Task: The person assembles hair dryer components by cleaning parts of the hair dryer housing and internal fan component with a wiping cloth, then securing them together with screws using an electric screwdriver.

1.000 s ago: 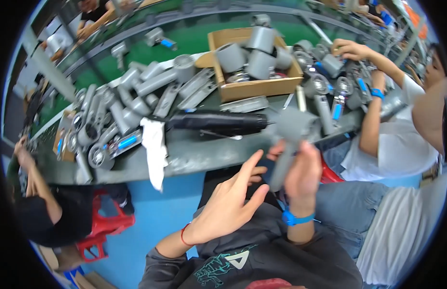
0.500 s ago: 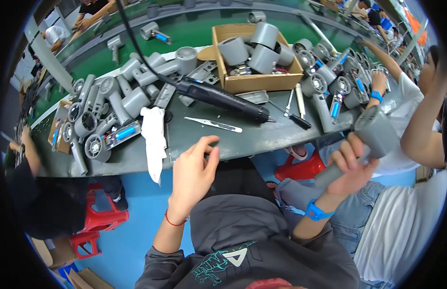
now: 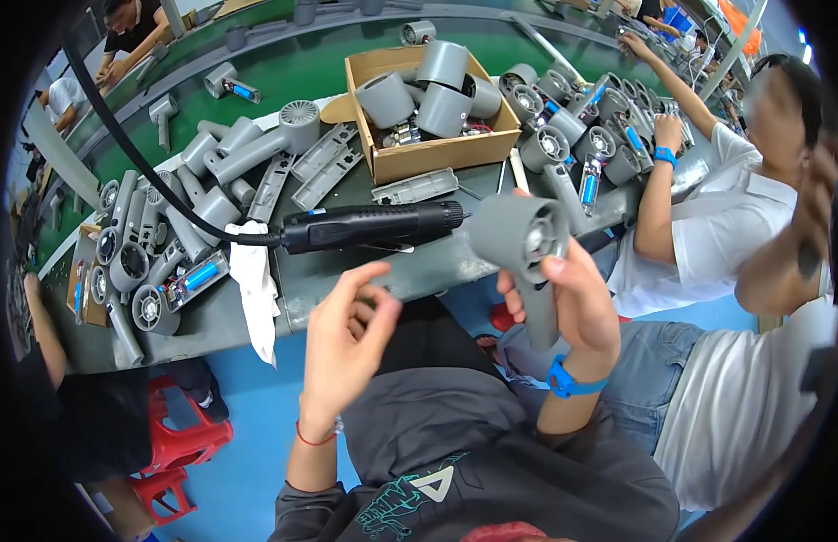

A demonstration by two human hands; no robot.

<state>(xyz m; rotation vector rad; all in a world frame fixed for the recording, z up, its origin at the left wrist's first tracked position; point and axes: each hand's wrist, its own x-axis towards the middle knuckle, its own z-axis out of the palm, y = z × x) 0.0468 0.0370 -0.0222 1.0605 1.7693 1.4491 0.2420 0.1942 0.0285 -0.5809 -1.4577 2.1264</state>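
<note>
My right hand (image 3: 577, 303) grips a grey handheld fan (image 3: 516, 230) by its handle; its round head is tilted up and the inner hub shows. Left of it, my left hand (image 3: 346, 334) is in front of the table edge, fingers loosely bent and apart, holding nothing. Beyond that hand, a black electric screwdriver (image 3: 374, 226) on a thick cable lies level across my view, its tip toward the fan. The screwdriver mostly covers the tweezers (image 3: 392, 247). A white cloth (image 3: 252, 298) drapes over the table edge on the left.
A cardboard box (image 3: 446, 159) of grey fan heads stands mid-table. Heaps of fan parts (image 3: 152, 244) and opened fans (image 3: 590, 144) flank it, some with blue batteries. A green conveyor (image 3: 283, 81) runs behind. Co-workers sit on both sides, one in a white shirt (image 3: 717, 217) at right.
My right hand has brought the fan leftward from the far right, turning its head. The electric screwdriver has shifted left and now lies more level. My left hand stays near the table edge.
</note>
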